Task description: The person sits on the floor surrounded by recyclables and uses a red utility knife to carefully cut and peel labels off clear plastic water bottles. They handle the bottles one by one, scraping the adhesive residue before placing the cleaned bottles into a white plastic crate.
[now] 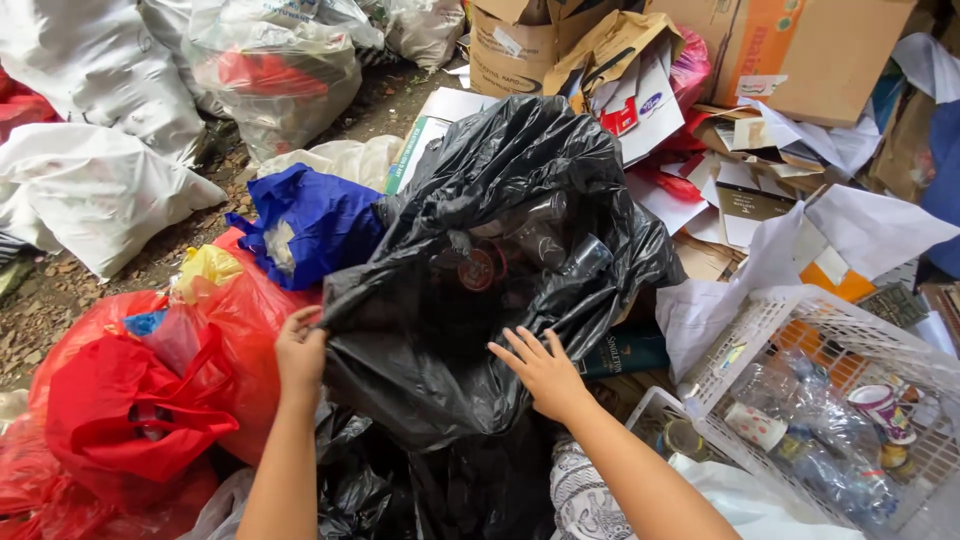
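Left hand (300, 352) pinches the rim of the black rubbish bag (480, 300) while the right hand (545, 372) rests flat and spread on it, so the clear plastic bottles (545, 240) inside look barely sorted, the white basket (800, 330) only part filled.

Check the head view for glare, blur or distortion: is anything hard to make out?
Head view: even daylight, no hard shadows. The black bag shows glossy highlights, and the bottles inside are dim. The left hand grips its edge; the right hand lies flat on it, both sharp. Wide-angle bending stretches the white basket at the corner.
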